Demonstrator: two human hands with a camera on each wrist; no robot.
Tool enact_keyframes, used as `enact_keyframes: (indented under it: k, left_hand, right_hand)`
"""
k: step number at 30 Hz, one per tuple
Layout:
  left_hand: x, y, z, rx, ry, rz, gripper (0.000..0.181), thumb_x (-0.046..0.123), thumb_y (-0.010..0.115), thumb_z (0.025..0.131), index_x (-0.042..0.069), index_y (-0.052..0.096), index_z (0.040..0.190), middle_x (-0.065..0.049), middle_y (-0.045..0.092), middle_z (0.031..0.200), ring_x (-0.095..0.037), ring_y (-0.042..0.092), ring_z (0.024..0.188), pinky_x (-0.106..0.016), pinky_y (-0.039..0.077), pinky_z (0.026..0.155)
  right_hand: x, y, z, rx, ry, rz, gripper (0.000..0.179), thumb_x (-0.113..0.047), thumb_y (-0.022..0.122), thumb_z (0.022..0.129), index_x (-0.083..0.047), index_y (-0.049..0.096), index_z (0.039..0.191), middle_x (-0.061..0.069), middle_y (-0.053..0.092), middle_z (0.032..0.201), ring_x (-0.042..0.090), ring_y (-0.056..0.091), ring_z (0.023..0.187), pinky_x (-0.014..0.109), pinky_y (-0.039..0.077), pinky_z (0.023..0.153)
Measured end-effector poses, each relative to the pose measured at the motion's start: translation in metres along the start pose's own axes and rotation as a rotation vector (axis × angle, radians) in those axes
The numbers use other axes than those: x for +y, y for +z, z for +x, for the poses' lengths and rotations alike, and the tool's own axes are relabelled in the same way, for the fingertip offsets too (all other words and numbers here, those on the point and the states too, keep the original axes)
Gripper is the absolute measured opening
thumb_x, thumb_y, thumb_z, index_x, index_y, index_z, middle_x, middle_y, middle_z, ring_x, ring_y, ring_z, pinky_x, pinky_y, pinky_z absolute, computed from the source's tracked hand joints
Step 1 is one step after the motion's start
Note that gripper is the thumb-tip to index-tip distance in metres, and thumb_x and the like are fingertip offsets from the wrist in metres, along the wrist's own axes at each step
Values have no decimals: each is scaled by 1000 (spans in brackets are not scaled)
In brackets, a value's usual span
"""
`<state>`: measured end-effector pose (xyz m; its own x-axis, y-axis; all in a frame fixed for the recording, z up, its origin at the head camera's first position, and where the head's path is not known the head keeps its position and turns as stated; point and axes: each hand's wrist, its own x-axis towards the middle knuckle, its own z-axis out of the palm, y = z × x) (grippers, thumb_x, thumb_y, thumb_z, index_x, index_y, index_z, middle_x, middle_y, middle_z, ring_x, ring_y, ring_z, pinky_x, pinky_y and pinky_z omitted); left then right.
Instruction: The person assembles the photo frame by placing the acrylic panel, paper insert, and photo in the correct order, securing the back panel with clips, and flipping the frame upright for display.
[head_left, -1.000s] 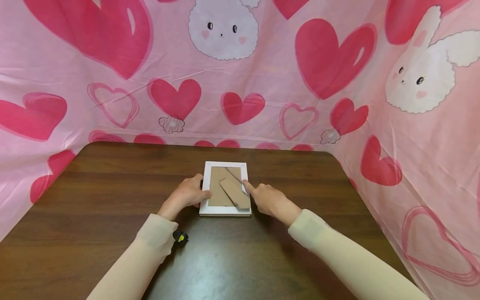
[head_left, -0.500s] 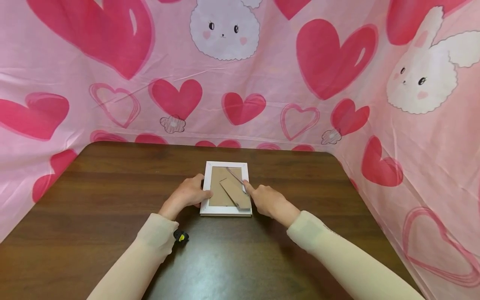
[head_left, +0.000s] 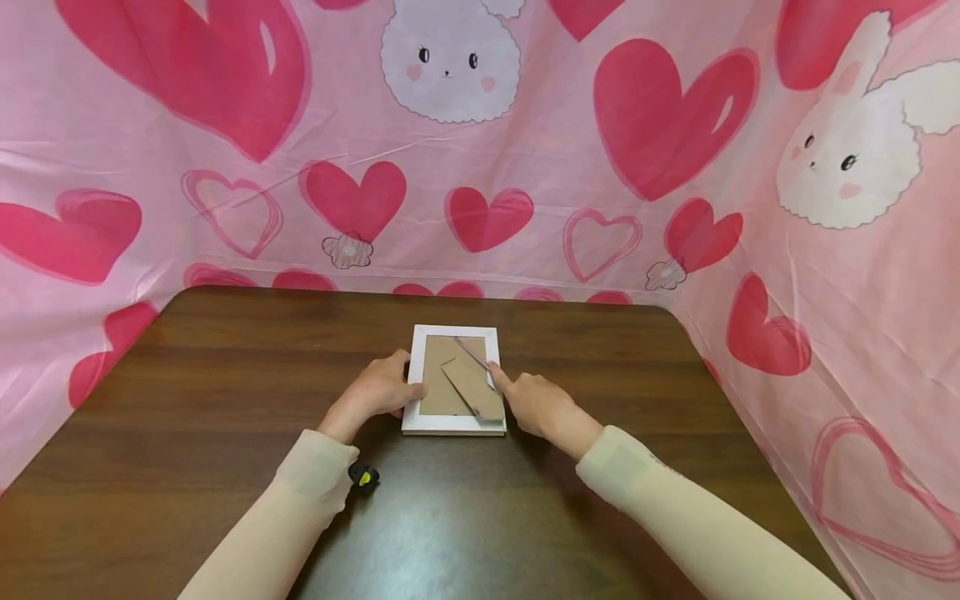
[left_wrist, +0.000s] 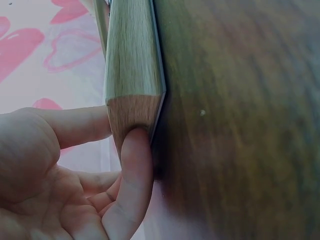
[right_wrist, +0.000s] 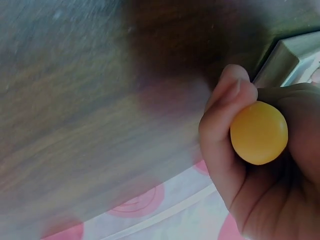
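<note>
A white-edged picture frame lies face down on the table, its brown backing board and slanted stand flap facing up. My left hand grips its left edge, thumb on top; in the left wrist view a finger presses the frame's wooden side. My right hand holds a screwdriver, whose thin shaft slants over the backing toward the top edge. The round yellow handle end pokes out of the curled fingers in the right wrist view. The rest of the handle is hidden.
The dark wooden table extends around the frame. A small black object with a yellow mark is beside the left sleeve. Pink heart-print cloth hangs behind the table and along its sides.
Both hands and the frame keep nearly the same places. The whole head view has shifted slightly.
</note>
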<state>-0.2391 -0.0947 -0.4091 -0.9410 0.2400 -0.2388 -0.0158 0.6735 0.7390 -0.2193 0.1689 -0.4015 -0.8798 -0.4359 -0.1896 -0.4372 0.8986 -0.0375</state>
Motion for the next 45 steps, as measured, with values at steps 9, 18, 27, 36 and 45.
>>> enact_keyframes:
  k: [9, 18, 27, 36, 45]
  left_hand:
    - [-5, 1, 0, 1, -18, -3, 56, 14, 73, 98, -10, 47, 142, -27, 65, 114, -25, 73, 74, -37, 65, 65]
    - [-1, 3, 1, -3, -8, -4, 56, 14, 73, 98, -9, 48, 142, -26, 65, 113, -24, 73, 74, -37, 65, 66]
    - [-4, 1, 3, -23, -16, -26, 57, 14, 73, 98, -9, 46, 143, -26, 65, 114, -26, 73, 79, -38, 66, 68]
    - [-2, 1, 5, -9, -24, -11, 59, 15, 73, 98, -8, 46, 145, -27, 63, 117, -26, 71, 79, -35, 65, 65]
    - [-4, -1, 5, -2, -26, -30, 55, 14, 73, 98, -8, 48, 142, -27, 63, 117, -27, 72, 82, -36, 65, 66]
  right_hand:
    - [11, -10, 2, -26, 4, 5, 77, 7, 60, 98, -23, 37, 166, 6, 46, 60, 16, 36, 52, 28, 36, 46]
    - [26, -43, -14, 186, -108, 7, 65, -4, 65, 98, -23, 51, 159, 0, 38, 54, 14, 27, 52, 27, 30, 45]
    - [13, -61, -24, 111, -142, -61, 44, -26, 56, 107, -29, 62, 150, -2, 46, 55, 17, 41, 54, 37, 45, 54]
    - [-5, -57, -21, 85, -195, -155, 39, -28, 62, 107, -31, 66, 146, -3, 48, 57, 18, 46, 51, 35, 47, 50]
    - [-18, -65, -16, 87, -163, -230, 39, -27, 65, 105, -35, 68, 144, -3, 51, 58, 19, 49, 51, 36, 48, 49]
